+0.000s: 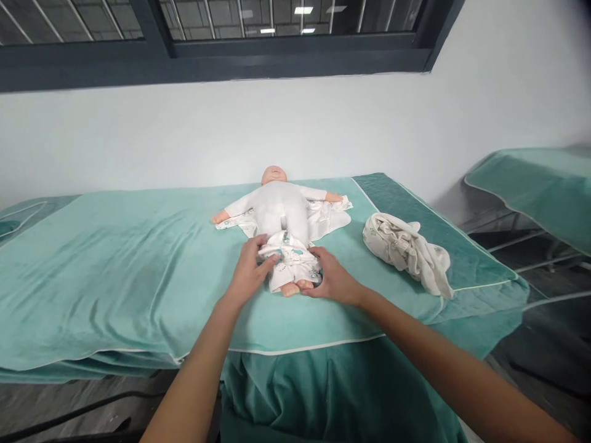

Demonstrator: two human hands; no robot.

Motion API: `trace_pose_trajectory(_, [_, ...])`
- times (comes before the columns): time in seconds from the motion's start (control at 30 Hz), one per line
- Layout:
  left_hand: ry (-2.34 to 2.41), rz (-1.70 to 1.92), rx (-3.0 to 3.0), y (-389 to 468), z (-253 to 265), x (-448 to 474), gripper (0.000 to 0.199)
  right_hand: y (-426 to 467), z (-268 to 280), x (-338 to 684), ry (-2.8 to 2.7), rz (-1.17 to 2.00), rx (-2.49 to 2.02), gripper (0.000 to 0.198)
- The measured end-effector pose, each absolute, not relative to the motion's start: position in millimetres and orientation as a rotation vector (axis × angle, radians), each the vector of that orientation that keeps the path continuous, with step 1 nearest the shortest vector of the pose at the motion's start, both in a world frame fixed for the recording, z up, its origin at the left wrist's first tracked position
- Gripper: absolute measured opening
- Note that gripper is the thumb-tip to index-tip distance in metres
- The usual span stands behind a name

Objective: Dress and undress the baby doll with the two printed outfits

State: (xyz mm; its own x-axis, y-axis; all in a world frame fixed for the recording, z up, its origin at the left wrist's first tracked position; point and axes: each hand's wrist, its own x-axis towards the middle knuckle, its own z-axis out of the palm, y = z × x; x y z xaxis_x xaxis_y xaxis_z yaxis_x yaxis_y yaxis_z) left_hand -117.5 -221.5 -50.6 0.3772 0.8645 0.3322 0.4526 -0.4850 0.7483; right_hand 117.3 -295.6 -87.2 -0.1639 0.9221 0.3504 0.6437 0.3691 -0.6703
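A baby doll [281, 203] with a white cloth body lies on its back, arms spread, head away from me. White printed baby pants [290, 255] are bunched around its lower legs, with the bare feet [290, 288] poking out at the near end. My left hand [249, 274] is closed on the left edge of the pants, its thumb on top of the cloth. On the opposite side, my right hand [335, 280] grips the pants beside the feet, its fingertips partly hidden. Beneath the doll, a printed baby shirt [329, 218] lies spread open.
A crumpled cream cloth bundle [406, 246] rests to the right on the green-covered bed [115, 264]. Behind the bed stands a white wall [184, 135] below a dark-framed window. Another green-covered bed [545, 184] is at the far right.
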Motion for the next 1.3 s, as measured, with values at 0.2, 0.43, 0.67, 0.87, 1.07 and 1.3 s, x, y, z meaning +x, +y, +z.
trace_pose_trajectory(0.2, [1.154, 0.860, 2.243, -261, -65, -120, 0.055, -297, -93, 113, -1.901, 0.372, -1.370, 0.072])
trace_pose_trajectory(0.43, [1.202, 0.758, 2.645, -274, -72, -107, 0.088, -296, -79, 115, -1.819, 0.567, -1.482, 0.061])
trace_pose_trajectory(0.67, [1.263, 0.608, 2.526, -286, -40, -112, 0.048, -308, -36, 115, -1.935, 0.689, -1.659, 0.041])
trace_pose_trajectory(0.87, [1.407, 0.480, 2.244, -305, -41, -119, 0.053, -321, -13, 117, -1.980, 0.867, -1.716, 0.036])
trace_pose_trajectory(1.07, [1.144, 0.492, 1.940, -302, -5, -127, 0.045, -316, 19, 129, -1.767, 1.568, -1.388, 0.046])
trace_pose_trajectory(1.3, [0.965, 0.409, 1.621, -286, 43, -147, 0.021, -316, 42, 138, -1.822, 1.613, -1.139, 0.048])
